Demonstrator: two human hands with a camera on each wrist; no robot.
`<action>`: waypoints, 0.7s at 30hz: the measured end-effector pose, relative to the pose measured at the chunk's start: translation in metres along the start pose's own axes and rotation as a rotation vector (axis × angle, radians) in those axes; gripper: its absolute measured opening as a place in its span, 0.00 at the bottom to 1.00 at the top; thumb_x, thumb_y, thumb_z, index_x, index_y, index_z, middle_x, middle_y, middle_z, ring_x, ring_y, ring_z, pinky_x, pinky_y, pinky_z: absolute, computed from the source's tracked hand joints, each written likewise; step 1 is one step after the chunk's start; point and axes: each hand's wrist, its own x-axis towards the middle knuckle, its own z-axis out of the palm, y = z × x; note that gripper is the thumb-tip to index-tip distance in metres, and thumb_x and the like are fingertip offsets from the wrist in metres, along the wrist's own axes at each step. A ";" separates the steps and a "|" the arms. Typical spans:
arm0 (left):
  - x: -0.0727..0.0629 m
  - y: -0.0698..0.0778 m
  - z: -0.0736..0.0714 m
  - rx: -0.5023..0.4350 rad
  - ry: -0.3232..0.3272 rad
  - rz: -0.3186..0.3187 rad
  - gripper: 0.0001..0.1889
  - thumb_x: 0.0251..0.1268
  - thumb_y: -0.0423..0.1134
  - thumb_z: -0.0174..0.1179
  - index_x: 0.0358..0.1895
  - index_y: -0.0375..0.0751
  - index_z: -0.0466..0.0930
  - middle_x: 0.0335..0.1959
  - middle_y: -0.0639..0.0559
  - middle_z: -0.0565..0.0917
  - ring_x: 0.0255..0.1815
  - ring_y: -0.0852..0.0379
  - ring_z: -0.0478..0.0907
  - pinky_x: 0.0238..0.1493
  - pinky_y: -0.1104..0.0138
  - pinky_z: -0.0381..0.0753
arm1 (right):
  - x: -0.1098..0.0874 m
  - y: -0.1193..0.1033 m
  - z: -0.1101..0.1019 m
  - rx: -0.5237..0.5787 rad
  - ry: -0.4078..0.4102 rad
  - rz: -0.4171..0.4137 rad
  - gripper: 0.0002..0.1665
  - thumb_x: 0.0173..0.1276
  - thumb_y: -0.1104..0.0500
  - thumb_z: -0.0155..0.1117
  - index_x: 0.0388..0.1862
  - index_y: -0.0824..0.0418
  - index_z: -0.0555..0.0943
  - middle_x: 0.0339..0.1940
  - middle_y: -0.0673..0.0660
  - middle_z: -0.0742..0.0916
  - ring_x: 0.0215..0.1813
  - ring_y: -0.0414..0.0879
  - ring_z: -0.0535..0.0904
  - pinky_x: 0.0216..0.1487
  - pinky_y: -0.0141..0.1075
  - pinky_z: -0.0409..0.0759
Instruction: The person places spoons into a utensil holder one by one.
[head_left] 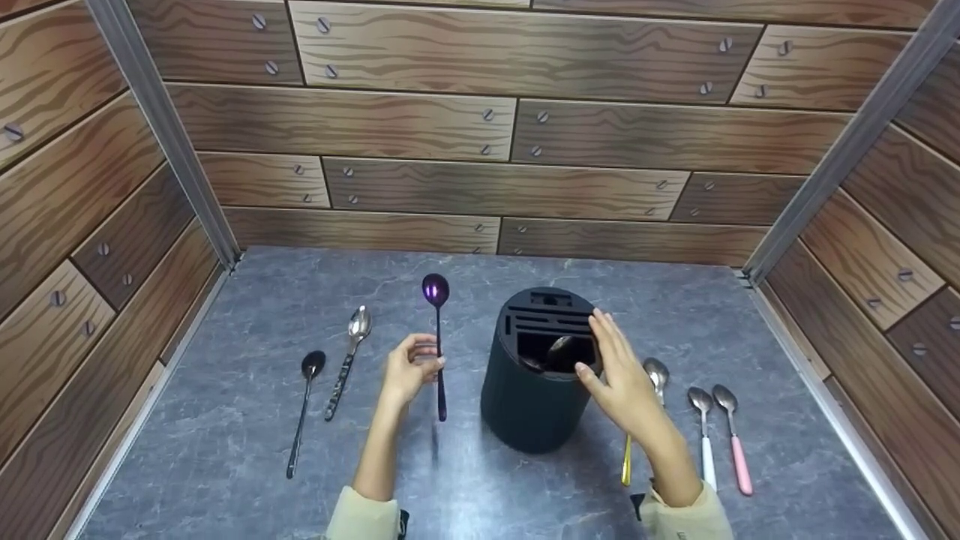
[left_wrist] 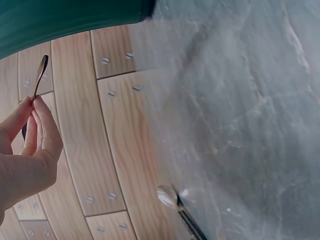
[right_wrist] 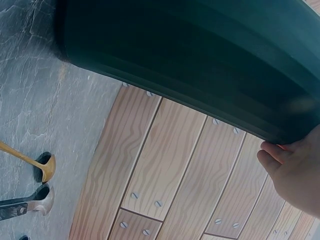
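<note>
My left hand (head_left: 405, 377) pinches a dark purple spoon (head_left: 440, 330) by the middle of its handle, bowl up, raised over the table left of the holder. In the left wrist view the same spoon (left_wrist: 39, 75) shows edge-on between thumb and fingertips. My right hand (head_left: 624, 390) rests with extended fingers on the right side of the top of a dark green utensil holder (head_left: 529, 409). The holder stands upright, with narrow slots and a wide rectangular opening on top. A spoon bowl (head_left: 560, 345) shows inside that opening.
On the left lie a black spoon (head_left: 304, 412) and a silver spoon with a patterned handle (head_left: 349, 367). To the right are a gold-handled spoon (head_left: 627, 461), a white-handled spoon (head_left: 706, 442) and a pink-handled spoon (head_left: 739, 457). Wood-patterned walls (head_left: 420, 127) enclose the grey table (head_left: 247, 315).
</note>
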 end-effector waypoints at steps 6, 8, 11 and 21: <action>-0.004 0.006 0.006 0.001 0.022 0.033 0.17 0.51 0.17 0.59 0.47 0.20 0.70 0.32 0.40 0.78 0.25 0.60 0.77 0.25 0.68 0.80 | -0.001 0.000 0.000 -0.003 0.003 0.000 0.39 0.66 0.54 0.56 0.69 0.69 0.56 0.71 0.63 0.59 0.71 0.55 0.48 0.63 0.57 0.53; -0.005 0.007 0.008 -0.001 0.037 0.048 0.17 0.50 0.17 0.59 0.46 0.21 0.70 0.32 0.40 0.79 0.25 0.59 0.77 0.25 0.68 0.80 | -0.001 0.000 0.000 -0.003 0.000 0.004 0.39 0.65 0.54 0.56 0.69 0.69 0.55 0.71 0.63 0.59 0.71 0.55 0.47 0.63 0.56 0.52; -0.007 0.009 0.011 -0.011 0.049 0.075 0.17 0.50 0.17 0.59 0.46 0.21 0.71 0.33 0.38 0.79 0.26 0.58 0.77 0.25 0.67 0.80 | -0.001 -0.001 0.000 0.000 -0.004 0.008 0.39 0.65 0.54 0.57 0.69 0.69 0.55 0.71 0.62 0.59 0.71 0.55 0.47 0.63 0.56 0.52; -0.012 0.017 0.020 -0.035 0.097 0.170 0.16 0.49 0.17 0.60 0.45 0.21 0.72 0.36 0.31 0.79 0.28 0.54 0.78 0.27 0.65 0.81 | -0.001 -0.002 -0.001 -0.007 -0.005 0.011 0.39 0.65 0.54 0.56 0.69 0.69 0.55 0.71 0.61 0.58 0.71 0.54 0.47 0.63 0.56 0.52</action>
